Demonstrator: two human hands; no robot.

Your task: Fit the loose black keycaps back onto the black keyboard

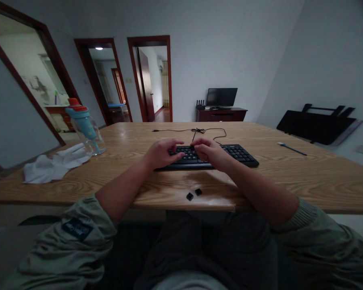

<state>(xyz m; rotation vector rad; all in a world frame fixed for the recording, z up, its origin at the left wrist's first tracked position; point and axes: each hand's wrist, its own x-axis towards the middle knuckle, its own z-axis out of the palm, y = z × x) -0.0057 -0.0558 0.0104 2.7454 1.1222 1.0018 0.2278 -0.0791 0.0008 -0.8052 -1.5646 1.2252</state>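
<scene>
A black keyboard (pixel 242 155) lies on the wooden table, partly hidden under both hands. My left hand (pixel 163 154) is over its left part, with thumb and forefinger apart and nothing between them. My right hand (pixel 210 152) is closed in a pinch above the middle keys. At its fingertips is a small dark piece (pixel 192 148) that looks like a black keycap. Two loose black keycaps, one nearer (pixel 190 196) and one slightly farther right (pixel 198 192), lie close to the table's front edge.
The keyboard's cable (pixel 198 130) lies bundled behind it. A blue-handled brush (pixel 292 148) rests at the right of the table (pixel 290 177). At the left stand a clear bottle with a red lid (pixel 86 127) and crumpled white tissue (pixel 48 167).
</scene>
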